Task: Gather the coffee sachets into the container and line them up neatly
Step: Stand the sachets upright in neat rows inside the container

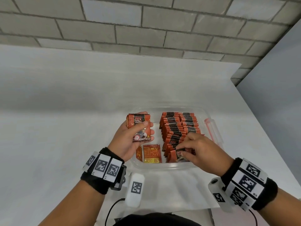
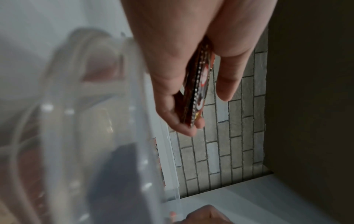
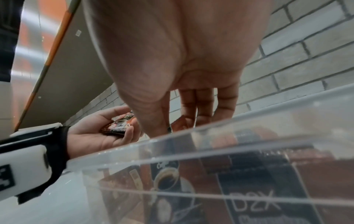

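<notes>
Coffee sachets (image 1: 179, 128) orange-red with black band — white D2X lettering; container (image 1: 164, 167) clear, pink latch (image 1: 210, 128); table (image 1: 65, 111) white; wall (image 1: 146, 30) grey brick; wristbands (image 1: 101, 178) black — black-and-white square-coded tags.

White, matte table (image 1: 65, 111) set against a grey brick wall. Directly on it, near the front edge: a clear rectangular plastic container (image 1: 164, 167) with a pink side latch (image 1: 210, 128).

Left hand (image 1: 130, 141) gripping, right hand (image 1: 202, 152) pinching
</notes>
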`<state>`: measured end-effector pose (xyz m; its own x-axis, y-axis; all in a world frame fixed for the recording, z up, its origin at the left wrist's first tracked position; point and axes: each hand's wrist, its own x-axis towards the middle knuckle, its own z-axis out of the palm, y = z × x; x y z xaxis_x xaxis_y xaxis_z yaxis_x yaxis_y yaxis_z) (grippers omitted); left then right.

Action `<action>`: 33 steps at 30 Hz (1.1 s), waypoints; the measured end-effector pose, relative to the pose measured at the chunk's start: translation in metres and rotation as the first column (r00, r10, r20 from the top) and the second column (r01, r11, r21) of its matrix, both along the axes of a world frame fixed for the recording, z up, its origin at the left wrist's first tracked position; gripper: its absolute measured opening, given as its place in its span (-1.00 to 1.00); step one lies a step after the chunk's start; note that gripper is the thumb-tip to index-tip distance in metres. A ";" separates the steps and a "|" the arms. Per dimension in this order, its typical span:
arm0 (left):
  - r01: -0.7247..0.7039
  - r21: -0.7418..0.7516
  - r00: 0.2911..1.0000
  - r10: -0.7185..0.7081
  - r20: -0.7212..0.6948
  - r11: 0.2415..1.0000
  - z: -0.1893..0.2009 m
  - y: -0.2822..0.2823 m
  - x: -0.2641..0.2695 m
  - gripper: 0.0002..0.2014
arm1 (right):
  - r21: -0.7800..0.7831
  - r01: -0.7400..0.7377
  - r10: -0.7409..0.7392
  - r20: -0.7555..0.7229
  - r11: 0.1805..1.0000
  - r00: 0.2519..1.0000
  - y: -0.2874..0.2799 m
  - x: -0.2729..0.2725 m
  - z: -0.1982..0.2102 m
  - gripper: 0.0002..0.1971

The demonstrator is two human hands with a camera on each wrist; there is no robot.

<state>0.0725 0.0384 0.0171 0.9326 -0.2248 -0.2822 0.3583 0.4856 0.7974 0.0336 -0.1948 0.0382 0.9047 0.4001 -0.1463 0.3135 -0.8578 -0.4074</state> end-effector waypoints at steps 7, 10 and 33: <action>0.002 -0.003 1.000 -0.002 -0.008 1.000 -0.001 0.000 0.002 -0.69 | -0.062 -0.024 0.024 -0.008 0.998 1.000 -0.002 0.001 0.002 -0.85; 0.008 -0.003 1.000 -0.008 -0.001 1.000 -0.001 0.000 0.003 -0.70 | -0.121 -0.041 0.040 -0.012 0.992 0.999 0.000 0.001 0.001 -0.91; 0.017 -0.151 0.994 -0.034 -0.107 0.988 0.006 0.002 0.004 -0.59 | -0.253 -0.105 0.067 -0.153 0.962 0.986 0.010 0.014 0.004 -0.95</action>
<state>0.0764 0.0399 0.0227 0.8918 -0.2953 -0.3428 0.4524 0.5859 0.6724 0.0477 -0.1852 0.0418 0.8311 0.4067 -0.3792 0.3458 -0.9121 -0.2202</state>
